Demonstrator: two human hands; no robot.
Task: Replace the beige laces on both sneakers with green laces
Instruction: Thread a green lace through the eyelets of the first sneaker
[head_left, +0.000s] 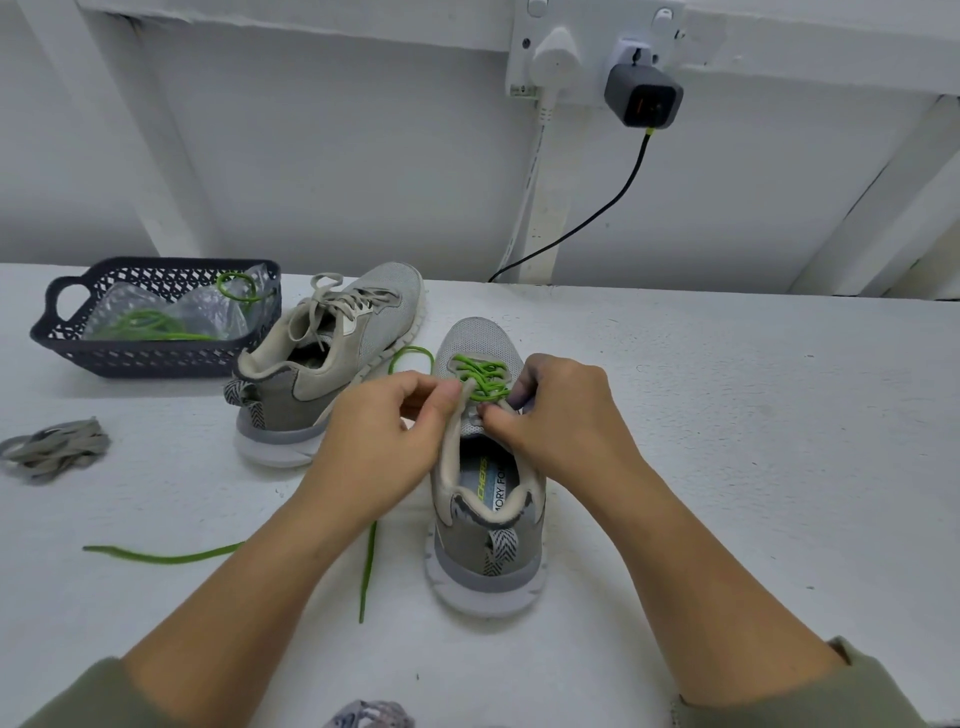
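On the white table (727, 415), the near grey mesh sneaker (483, 556) stood heel toward the person, with a bright green round lace (480, 379) crossing its front eyelets. The left hand (384, 436) pinched that lace beside the tongue. The right hand (556, 410), fingers curled, pinched the sneaker's eyelet edge.

One camera only, worn on the head, facing forward and steeply down at a white table (727, 415). It sits close above the near shoe (485, 519), which lies at frame centre, heel toward the camera. Beyond that shoe, the wall (363, 156) fills the upper third. Wide-angle bending slants the wall's lines toward the sides.
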